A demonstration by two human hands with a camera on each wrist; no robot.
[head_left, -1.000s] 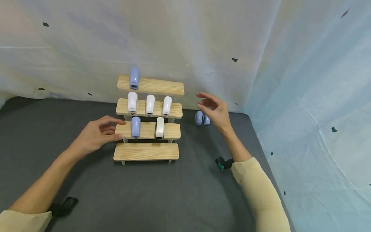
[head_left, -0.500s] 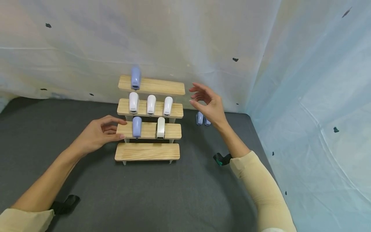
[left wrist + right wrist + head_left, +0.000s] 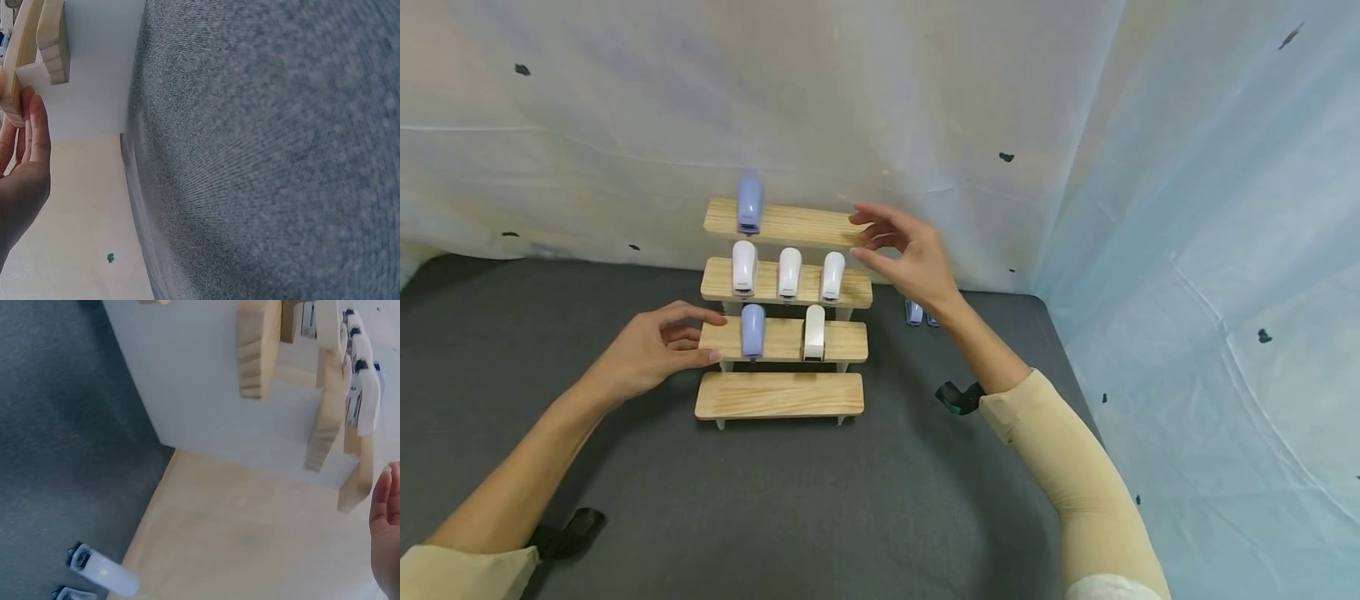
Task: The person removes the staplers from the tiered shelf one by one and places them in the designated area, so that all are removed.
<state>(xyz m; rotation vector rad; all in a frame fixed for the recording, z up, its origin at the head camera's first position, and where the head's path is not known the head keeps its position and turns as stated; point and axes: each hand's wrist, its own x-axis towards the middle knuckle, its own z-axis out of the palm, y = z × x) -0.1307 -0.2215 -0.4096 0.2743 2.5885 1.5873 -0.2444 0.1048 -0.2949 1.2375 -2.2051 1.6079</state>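
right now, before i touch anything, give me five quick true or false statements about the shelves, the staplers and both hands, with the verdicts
1. The left hand has its fingers on the end of the second shelf from the bottom. True.
2. The right hand is holding a stapler. False: the right hand holds nothing and is near the right end of the top shelf.
3. Three white staplers stand on the second shelf from the top. True.
4. The top shelf's stapler is white. False: that stapler is lavender.
5. Two lavender staplers on the table, partly hidden in the head view, are left of the shelves. False: those staplers are to the right.
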